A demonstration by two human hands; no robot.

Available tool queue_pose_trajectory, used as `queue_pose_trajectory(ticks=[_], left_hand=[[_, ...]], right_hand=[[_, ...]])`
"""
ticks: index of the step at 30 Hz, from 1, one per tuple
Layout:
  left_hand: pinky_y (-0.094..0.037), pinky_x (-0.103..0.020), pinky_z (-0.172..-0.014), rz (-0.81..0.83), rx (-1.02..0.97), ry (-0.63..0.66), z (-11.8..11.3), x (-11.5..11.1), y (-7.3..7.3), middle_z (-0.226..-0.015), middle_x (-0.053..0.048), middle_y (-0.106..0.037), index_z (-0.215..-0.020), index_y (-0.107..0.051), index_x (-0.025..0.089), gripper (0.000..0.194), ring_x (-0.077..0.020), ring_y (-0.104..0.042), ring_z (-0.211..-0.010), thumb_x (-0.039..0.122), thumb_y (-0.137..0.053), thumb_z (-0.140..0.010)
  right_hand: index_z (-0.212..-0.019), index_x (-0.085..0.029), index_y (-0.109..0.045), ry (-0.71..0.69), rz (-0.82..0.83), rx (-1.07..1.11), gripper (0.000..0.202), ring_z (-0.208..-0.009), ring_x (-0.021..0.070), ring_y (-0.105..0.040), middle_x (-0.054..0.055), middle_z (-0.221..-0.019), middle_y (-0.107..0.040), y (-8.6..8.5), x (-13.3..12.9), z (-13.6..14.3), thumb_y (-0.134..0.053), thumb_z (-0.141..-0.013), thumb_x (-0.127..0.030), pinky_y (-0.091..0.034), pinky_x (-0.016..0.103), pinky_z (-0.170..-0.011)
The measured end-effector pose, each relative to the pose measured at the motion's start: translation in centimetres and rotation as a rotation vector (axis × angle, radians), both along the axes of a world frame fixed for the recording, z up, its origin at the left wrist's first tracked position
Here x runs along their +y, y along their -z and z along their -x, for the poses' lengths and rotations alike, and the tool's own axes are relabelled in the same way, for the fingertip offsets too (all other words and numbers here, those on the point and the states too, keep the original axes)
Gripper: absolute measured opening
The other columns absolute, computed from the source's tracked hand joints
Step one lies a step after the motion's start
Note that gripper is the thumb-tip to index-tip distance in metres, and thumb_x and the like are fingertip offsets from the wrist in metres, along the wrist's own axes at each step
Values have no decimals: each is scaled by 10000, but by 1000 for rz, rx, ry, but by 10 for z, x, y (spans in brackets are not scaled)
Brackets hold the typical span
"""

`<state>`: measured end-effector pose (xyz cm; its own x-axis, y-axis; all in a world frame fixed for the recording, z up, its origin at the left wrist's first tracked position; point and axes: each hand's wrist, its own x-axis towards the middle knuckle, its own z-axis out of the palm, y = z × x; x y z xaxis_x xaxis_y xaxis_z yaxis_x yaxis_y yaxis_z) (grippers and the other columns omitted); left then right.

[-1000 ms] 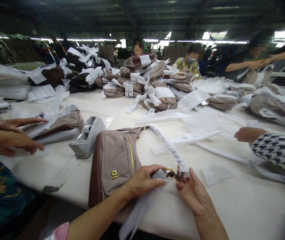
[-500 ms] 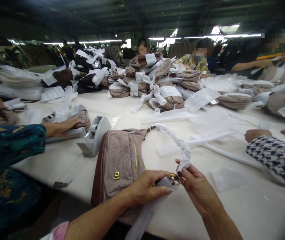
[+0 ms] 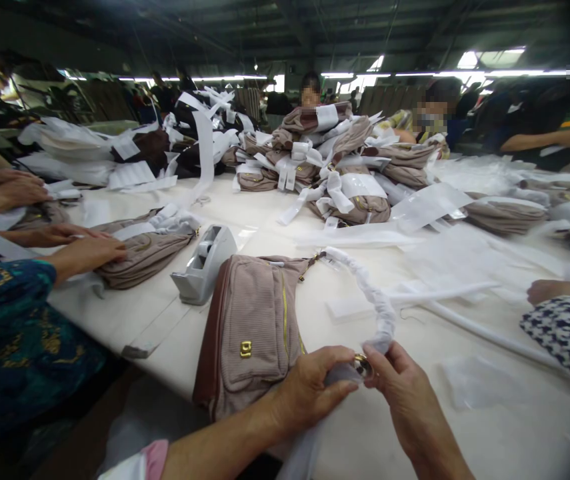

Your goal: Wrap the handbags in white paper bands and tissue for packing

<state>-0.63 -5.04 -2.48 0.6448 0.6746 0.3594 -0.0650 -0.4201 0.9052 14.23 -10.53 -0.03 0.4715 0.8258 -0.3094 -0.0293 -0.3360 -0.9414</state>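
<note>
In the view from my head, I see my two hands low in the middle of the frame. My left hand (image 3: pixel 309 387) has its thumb and fingers pressed close on a thin white strip (image 3: pixel 347 373), right by a shiny gold ring (image 3: pixel 363 366). My right hand (image 3: pixel 402 383) pinches the near end of the strap (image 3: pixel 377 300), where it meets the ring. The strap is wrapped in crinkly white stuff and makes a big curve from my fingers up to the top of the bag (image 3: pixel 255 333). The bag is tan with brown on one side, and it lies on the white table (image 3: pixel 505 443) at the middle of the frame, just left of the strap. It has a gold badge (image 3: pixel 245 349) low on its front and a yellow zip (image 3: pixel 285 313) on its right part. A gray tape holder (image 3: pixel 205 263) sits just beside the bag, up and to the left. At the left of the frame, another person's hands (image 3: pixel 87 257) touch a different tan bag (image 3: pixel 157 257). At the right edge I see a black and white sleeve (image 3: pixel 562 327), near a long white tube (image 3: pixel 489 333). A big heap of tan bags (image 3: pixel 345 153) with white wraps fills the upper middle, and dark bags (image 3: pixel 187 163) lie to its left.
</note>
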Motion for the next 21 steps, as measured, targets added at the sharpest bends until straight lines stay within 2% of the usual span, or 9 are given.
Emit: queue_pose_trajectory(ticks=[3,5,8,11,16,21], left_hand=[[-443,-250,-857,61,-20,-11,-1,3,-3,-1030,-53,-629,-1091,-531,162,294,-151,-585,-958,209,-584,-805],[-445,-240,-837,114,-7,-11,-1,5,-6,-1019,-41,-632,-1081,-539,166,287,-146,-590,-941,224,-588,-805],[-446,-236,-822,173,22,-18,-1,6,-9,-1019,-35,-633,-1077,-547,170,296,-147,-592,-929,250,-600,-797],[-439,-234,-843,179,30,-16,-1,5,-11,-1025,-33,-634,-1082,-552,172,306,-147,-588,-948,245,-607,-790],[-436,-243,-868,147,35,33,-1,2,-12,-1035,-35,-633,-1107,-543,175,329,-150,-586,-960,229,-601,-789],[-428,-238,-900,194,90,3,1,5,-14,-1105,-32,-616,-1187,-510,176,458,-157,-570,-1010,240,-642,-752]], right_hand=[[-920,-200,-600,-72,66,-1,433,-688,150,-520,-5,-759,-586,-3,-10,0,-549,-735,-588,-428,275,-659],[-983,-204,-611,-117,49,77,485,-764,183,-548,23,-826,-614,-3,-13,-4,-496,-754,-616,-447,299,-694],[-1011,-207,-617,-20,-45,147,491,-769,192,-550,38,-855,-632,-1,-13,-12,-497,-755,-609,-461,305,-681],[-955,-201,-631,99,-86,54,432,-728,177,-547,25,-817,-640,3,-11,-14,-609,-701,-549,-449,284,-674],[-844,-188,-622,56,-92,5,356,-683,140,-522,-9,-721,-619,5,-7,-5,-610,-721,-522,-416,251,-689],[-881,-188,-629,87,-134,140,357,-673,148,-544,-4,-715,-628,7,-4,-2,-636,-708,-500,-436,269,-683]])
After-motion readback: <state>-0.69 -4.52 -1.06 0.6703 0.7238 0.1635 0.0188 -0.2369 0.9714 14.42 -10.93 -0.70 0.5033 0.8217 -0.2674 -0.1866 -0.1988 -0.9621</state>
